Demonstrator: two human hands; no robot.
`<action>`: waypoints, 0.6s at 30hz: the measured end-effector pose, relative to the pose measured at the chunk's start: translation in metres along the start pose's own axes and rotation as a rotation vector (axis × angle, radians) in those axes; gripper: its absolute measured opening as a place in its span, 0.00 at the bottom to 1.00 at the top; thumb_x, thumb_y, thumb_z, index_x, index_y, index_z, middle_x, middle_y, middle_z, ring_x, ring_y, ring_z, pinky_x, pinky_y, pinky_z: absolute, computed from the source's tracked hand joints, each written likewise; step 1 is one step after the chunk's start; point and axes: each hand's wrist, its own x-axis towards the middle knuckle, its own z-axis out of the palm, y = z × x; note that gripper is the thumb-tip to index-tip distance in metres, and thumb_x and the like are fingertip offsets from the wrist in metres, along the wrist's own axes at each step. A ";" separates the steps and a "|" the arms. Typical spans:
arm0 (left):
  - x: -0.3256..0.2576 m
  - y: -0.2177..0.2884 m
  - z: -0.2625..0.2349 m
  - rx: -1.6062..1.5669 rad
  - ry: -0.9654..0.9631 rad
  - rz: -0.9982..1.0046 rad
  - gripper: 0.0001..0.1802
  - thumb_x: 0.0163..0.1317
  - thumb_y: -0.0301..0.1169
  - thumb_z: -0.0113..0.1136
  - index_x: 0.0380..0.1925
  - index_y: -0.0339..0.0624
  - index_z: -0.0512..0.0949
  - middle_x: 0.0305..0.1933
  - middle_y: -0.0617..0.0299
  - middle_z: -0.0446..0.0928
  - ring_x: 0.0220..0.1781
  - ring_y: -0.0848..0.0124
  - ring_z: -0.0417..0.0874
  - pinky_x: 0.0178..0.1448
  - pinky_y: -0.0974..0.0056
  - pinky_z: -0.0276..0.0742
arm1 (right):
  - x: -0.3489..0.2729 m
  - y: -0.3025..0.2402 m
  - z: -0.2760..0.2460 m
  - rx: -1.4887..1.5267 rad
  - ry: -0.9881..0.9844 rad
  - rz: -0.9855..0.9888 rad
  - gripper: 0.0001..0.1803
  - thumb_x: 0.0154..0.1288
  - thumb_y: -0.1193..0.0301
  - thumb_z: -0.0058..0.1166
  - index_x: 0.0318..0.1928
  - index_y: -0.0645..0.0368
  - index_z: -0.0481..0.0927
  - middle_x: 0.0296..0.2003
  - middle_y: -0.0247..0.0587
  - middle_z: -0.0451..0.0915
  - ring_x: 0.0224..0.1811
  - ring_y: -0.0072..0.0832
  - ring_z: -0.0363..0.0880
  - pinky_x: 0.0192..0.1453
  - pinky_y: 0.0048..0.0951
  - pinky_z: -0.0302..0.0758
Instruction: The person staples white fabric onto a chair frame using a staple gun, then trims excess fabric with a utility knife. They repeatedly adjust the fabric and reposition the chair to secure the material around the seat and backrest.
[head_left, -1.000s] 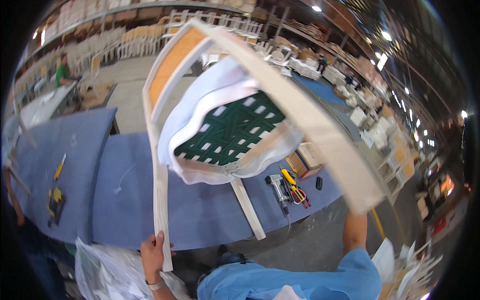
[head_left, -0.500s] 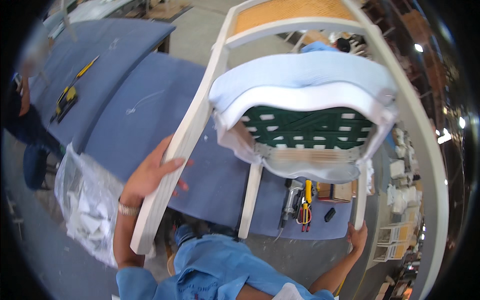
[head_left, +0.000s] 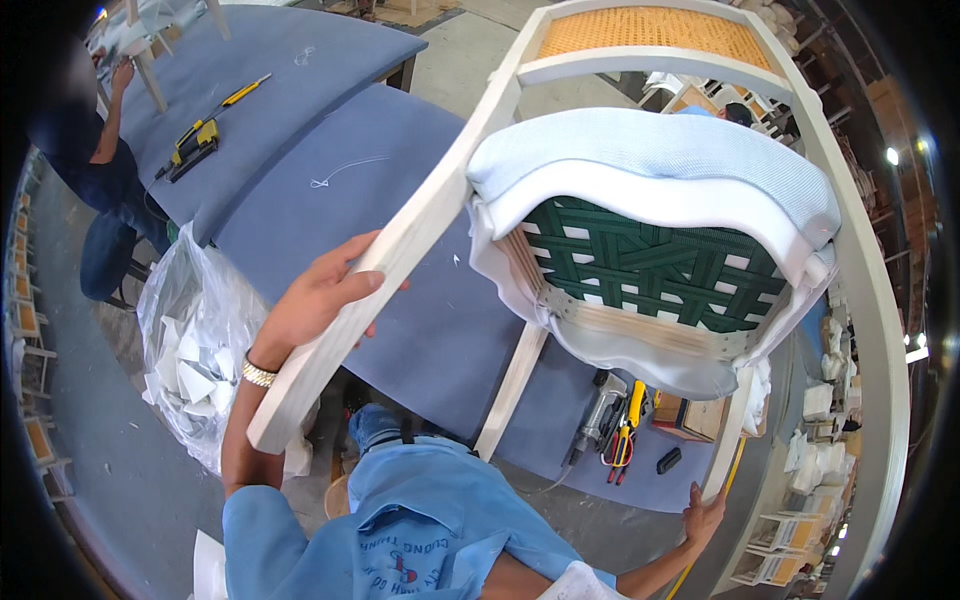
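Note:
A pale wooden chair (head_left: 440, 205) is held up in front of me, its underside facing me. Dark green webbing (head_left: 645, 262) crosses beneath the seat, and light blue fabric (head_left: 650, 150) with a white edge wraps around it. A woven cane panel (head_left: 655, 36) fills the top of the backrest. My left hand (head_left: 318, 298) closes around one long leg at the left, thumb over the front. Lower right, my right hand (head_left: 704, 517) has its fingers around the end of a shorter leg. Another short leg (head_left: 513, 390) points down between them.
Blue padded tables (head_left: 330, 240) lie beneath. On them are a pneumatic tool (head_left: 600, 412), yellow-handled pliers (head_left: 630, 430), a cardboard box (head_left: 690, 415) and a yellow-black tool (head_left: 190, 150). A clear bag of white scraps (head_left: 195, 370) stands left; a co-worker (head_left: 100, 170) is beyond it.
The chair has shifted right and tilted in my view, showing more of the green webbing. Both hands keep their holds on the legs. The surroundings have also shifted in view.

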 end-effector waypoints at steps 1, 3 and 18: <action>-0.007 0.000 -0.003 -0.017 -0.002 0.020 0.38 0.66 0.36 0.57 0.74 0.38 0.59 0.50 0.47 0.84 0.21 0.76 0.82 0.25 0.73 0.80 | 0.000 0.004 0.001 0.004 0.007 -0.017 0.32 0.64 0.67 0.65 0.65 0.64 0.70 0.26 0.39 0.77 0.17 0.23 0.72 0.18 0.27 0.68; -0.024 0.004 -0.002 -0.002 0.037 0.051 0.37 0.67 0.35 0.55 0.75 0.39 0.59 0.50 0.47 0.84 0.21 0.76 0.82 0.25 0.73 0.80 | 0.006 -0.004 0.012 0.052 -0.026 0.026 0.34 0.63 0.67 0.67 0.66 0.64 0.69 0.30 0.41 0.78 0.20 0.23 0.73 0.21 0.27 0.71; -0.089 0.109 0.093 0.250 0.324 -0.036 0.31 0.67 0.36 0.53 0.71 0.44 0.67 0.47 0.53 0.85 0.23 0.72 0.82 0.23 0.71 0.75 | 0.069 -0.013 0.036 0.157 -0.253 -0.033 0.30 0.60 0.61 0.68 0.59 0.61 0.75 0.31 0.50 0.84 0.24 0.35 0.82 0.29 0.37 0.76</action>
